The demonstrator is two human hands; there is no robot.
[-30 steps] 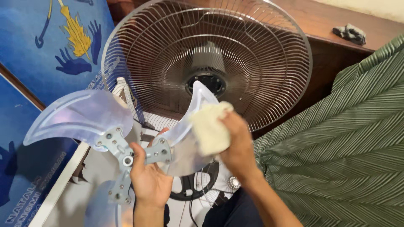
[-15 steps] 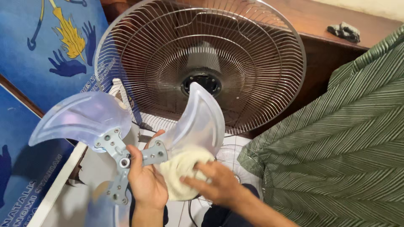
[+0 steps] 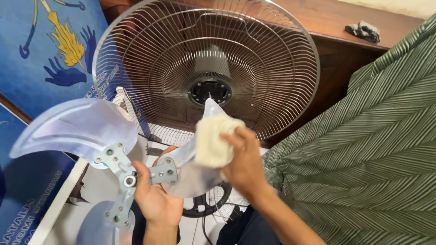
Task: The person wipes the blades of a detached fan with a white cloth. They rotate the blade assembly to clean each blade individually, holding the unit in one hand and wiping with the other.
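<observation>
Head view: a clear three-bladed fan propeller [image 3: 109, 149] with a grey metal hub [image 3: 129, 179] is held up low in the frame, in front of the person's lap. The left hand [image 3: 154, 195] grips it from below at the hub, thumb over one grey arm, fingers wrapped behind. The right hand [image 3: 243, 161] is closed on a cream cloth [image 3: 213, 140] and presses it flat against the upper part of the blade that points up toward the middle of the frame. A second blade sweeps out to the left; the third hangs down at the bottom edge.

Just behind the propeller stands a round wire fan guard [image 3: 206, 68], tilted back, with the dark motor hub [image 3: 210, 92] at its centre. Another dark wire grille [image 3: 209, 202] lies on the pale floor [image 3: 95, 186] below the hands.

To the left leans a blue board [image 3: 41, 59] with yellow and dark-blue painted figures. Behind the guard runs a brown wooden counter [image 3: 345, 27] carrying a small dark crumpled object [image 3: 363, 31]. On the right, green striped fabric [image 3: 363, 154] fills the frame.
</observation>
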